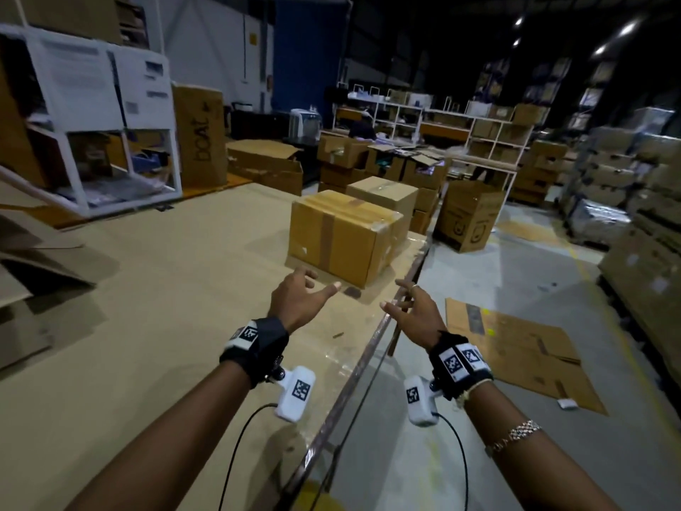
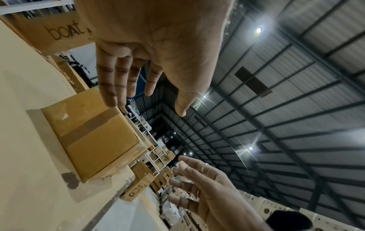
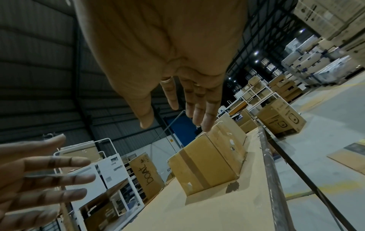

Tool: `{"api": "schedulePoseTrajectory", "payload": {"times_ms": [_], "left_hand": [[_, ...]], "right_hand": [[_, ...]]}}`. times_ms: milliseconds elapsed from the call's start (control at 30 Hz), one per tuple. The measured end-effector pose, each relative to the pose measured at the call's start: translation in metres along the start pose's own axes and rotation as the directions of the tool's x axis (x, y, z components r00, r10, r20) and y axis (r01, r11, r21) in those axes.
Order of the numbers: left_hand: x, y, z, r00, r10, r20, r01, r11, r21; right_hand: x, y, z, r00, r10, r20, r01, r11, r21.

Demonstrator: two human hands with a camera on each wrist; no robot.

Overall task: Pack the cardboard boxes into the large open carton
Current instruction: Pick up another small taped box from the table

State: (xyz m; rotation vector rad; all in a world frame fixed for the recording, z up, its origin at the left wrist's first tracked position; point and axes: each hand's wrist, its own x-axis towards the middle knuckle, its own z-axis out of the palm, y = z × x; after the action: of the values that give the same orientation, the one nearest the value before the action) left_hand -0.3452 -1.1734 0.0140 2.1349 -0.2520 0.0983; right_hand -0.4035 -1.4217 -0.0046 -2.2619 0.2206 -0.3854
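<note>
A taped brown cardboard box (image 1: 342, 234) (image 2: 92, 137) (image 3: 205, 165) sits on the cardboard-covered table (image 1: 147, 326) near its right edge. A second sealed box (image 1: 383, 195) stands right behind it. My left hand (image 1: 300, 295) (image 2: 142, 65) hovers just short of the near box's front, fingers spread, holding nothing. Over the table's right edge my right hand (image 1: 412, 307) (image 3: 177, 87) is held out, fingers straight and apart, also empty and short of the box. An open carton (image 1: 470, 215) stands on the floor beyond the table's right edge.
A flattened cardboard sheet (image 1: 516, 348) lies on the floor to the right. A white shelf unit (image 1: 103, 116) and a tall "boat" carton (image 1: 201, 136) stand at the table's far left. Folded cardboard (image 1: 33, 274) lies at the left. Stacked cartons (image 1: 645, 252) line the right.
</note>
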Motion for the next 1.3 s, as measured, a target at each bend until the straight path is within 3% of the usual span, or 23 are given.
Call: {"api": "schedulePoseTrajectory", "payload": {"times_ms": [133, 400, 633, 733, 867, 1033, 1200, 1300], "left_hand": [[0.064, 0.001, 0.028, 0.998, 0.066, -0.003, -0.065, 0.995, 0.072], [0.195, -0.004, 0.103, 0.995, 0.012, 0.100, -0.029, 0.986, 0.167], [0.293, -0.006, 0.175, 0.976, -0.078, 0.206, 0.074, 0.997, 0.025], [0.322, -0.006, 0.198, 0.976, -0.066, 0.207, 0.070, 0.997, -0.012], [0.345, -0.017, 0.216, 0.991, -0.054, 0.120, 0.056, 0.998, -0.010], [0.359, -0.035, 0.213, 0.998, -0.051, 0.020, 0.051, 0.999, 0.007], [0.369, -0.043, 0.207, 0.998, -0.070, -0.004, 0.070, 0.997, 0.041], [0.372, -0.045, 0.204, 0.995, -0.096, 0.002, 0.095, 0.992, 0.081]], "right_hand": [[0.082, 0.028, 0.007, 0.999, -0.040, -0.004, 0.040, 0.999, -0.034], [0.245, 0.079, 0.013, 1.000, -0.019, 0.002, 0.019, 0.999, 0.037], [0.361, 0.109, 0.034, 1.000, 0.009, -0.012, -0.007, 0.994, 0.112], [0.387, 0.116, 0.052, 0.998, 0.057, 0.008, -0.058, 0.984, 0.169], [0.399, 0.115, 0.071, 0.998, 0.023, -0.060, -0.019, 0.997, 0.074], [0.397, 0.119, 0.089, 0.994, -0.026, -0.103, 0.039, 0.991, 0.128], [0.390, 0.108, 0.079, 0.991, -0.087, 0.100, 0.040, 0.917, 0.396], [0.414, 0.110, 0.056, 0.999, -0.031, -0.022, 0.036, 0.949, 0.314]]}}
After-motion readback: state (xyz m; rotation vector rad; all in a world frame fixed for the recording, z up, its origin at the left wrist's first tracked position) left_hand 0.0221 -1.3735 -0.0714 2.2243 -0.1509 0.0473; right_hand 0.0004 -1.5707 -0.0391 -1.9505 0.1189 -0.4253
